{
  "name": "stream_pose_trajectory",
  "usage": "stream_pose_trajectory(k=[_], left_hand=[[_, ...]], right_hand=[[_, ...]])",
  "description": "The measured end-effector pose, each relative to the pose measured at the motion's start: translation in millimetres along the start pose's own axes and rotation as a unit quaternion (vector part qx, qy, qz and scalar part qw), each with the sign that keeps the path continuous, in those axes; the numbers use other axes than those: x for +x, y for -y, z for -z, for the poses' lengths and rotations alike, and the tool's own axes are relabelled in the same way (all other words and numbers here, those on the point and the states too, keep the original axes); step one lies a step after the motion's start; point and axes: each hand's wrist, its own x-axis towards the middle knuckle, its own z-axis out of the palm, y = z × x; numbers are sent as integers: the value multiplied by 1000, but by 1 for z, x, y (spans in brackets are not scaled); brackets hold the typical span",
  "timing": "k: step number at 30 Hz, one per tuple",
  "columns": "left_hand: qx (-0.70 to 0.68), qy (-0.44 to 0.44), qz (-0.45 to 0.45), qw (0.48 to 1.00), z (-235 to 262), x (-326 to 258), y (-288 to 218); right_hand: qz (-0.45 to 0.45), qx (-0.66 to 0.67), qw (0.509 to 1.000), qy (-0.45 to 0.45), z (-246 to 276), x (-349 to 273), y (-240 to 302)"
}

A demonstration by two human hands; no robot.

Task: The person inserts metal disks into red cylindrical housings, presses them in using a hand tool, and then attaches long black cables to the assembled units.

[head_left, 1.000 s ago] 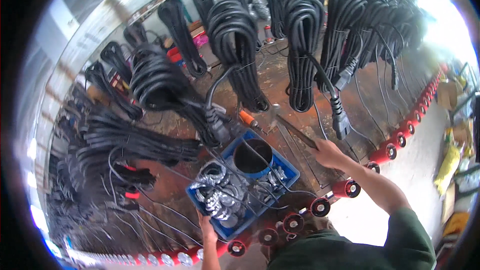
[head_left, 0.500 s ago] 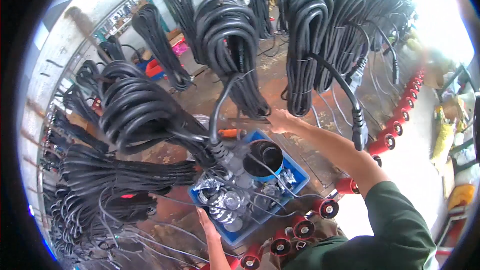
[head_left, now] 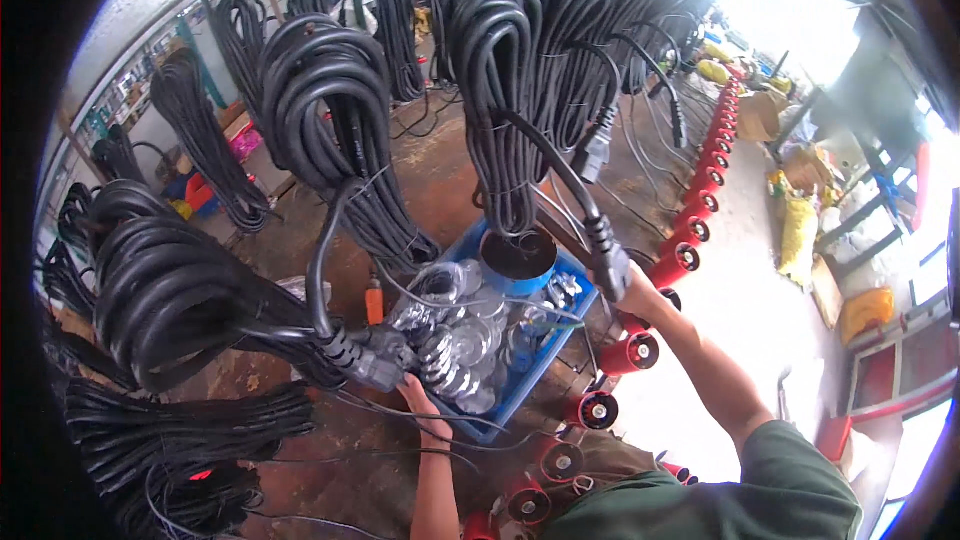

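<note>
A blue plastic bin (head_left: 487, 428) is full of clear and silvery round parts (head_left: 470, 340). A round blue tub, dark inside (head_left: 520, 258), stands at its far end. My left hand (head_left: 424, 406) is closed at the bin's near left rim; a hanging plug (head_left: 372, 368) covers part of its fingers. My right hand (head_left: 642, 298) is just beyond the bin's right corner, partly behind another black plug (head_left: 607, 258). It looks closed on a brown strip (head_left: 562, 223) that slants away behind the bin. The plug hides the grip itself.
Bundles of black power cords (head_left: 330, 105) hang all round, several between me and the bin. Loose grey wires cross over the bin. A row of red cylinders (head_left: 632, 352) curves along the right. An orange-handled item (head_left: 375, 302) lies left of the bin. Yellow sacks (head_left: 798, 235) stand far right.
The view has turned to the right. My right hand has come from the bin's far side to its right corner, and the brown strip has swung with it. The bin sits further right of the orange-handled item.
</note>
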Motion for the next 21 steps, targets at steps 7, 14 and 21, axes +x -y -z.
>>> stream_pose_trajectory(k=[7, 14, 21], left_hand=[[-212, 167, 1, 963, -71, -24, -25], [-213, -26, 40, 976, 54, -45, 9], [3, -589, -158, 792, 4, -189, -36]], right_hand=[[-36, -118, 989, -79, 25, 3, -4], [69, 59, 994, 67, -8, 21, -13], [192, 29, 979, 65, -4, 2, -34]])
